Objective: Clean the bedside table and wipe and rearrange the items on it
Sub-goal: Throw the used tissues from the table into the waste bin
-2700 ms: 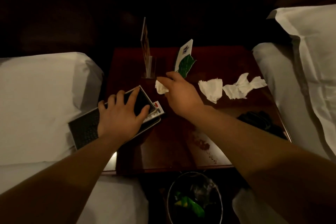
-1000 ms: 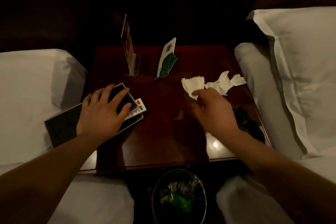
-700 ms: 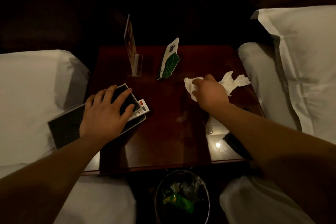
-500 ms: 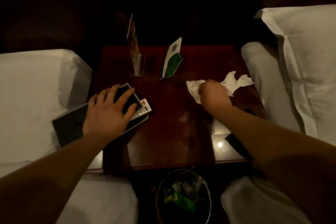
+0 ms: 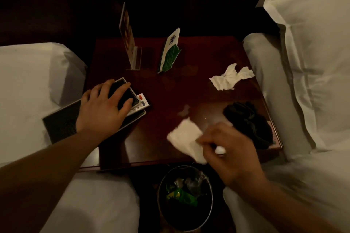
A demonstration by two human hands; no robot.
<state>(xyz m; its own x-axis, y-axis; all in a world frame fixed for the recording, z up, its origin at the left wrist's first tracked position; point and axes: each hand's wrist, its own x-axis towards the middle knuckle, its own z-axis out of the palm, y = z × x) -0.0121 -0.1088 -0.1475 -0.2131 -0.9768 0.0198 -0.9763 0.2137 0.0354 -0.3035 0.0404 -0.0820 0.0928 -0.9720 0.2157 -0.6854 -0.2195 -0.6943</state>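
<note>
Litter half cleared; wiping looks yet to come.
Right hand pinches a tissue over the bedside table's front edge; left hand lies flat on the left-edge stack; a second tissue lies by the right edge.

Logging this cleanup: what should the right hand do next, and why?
Probably move the tissue over the bin and drop it: the right hand grips it at the table's front edge, with the bin just below; a crumpled tissue waits behind.

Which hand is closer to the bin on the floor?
Right. The right hand, holding a tissue, hovers close above the bin; the left hand rests on the black object, far up-left of it.
</note>
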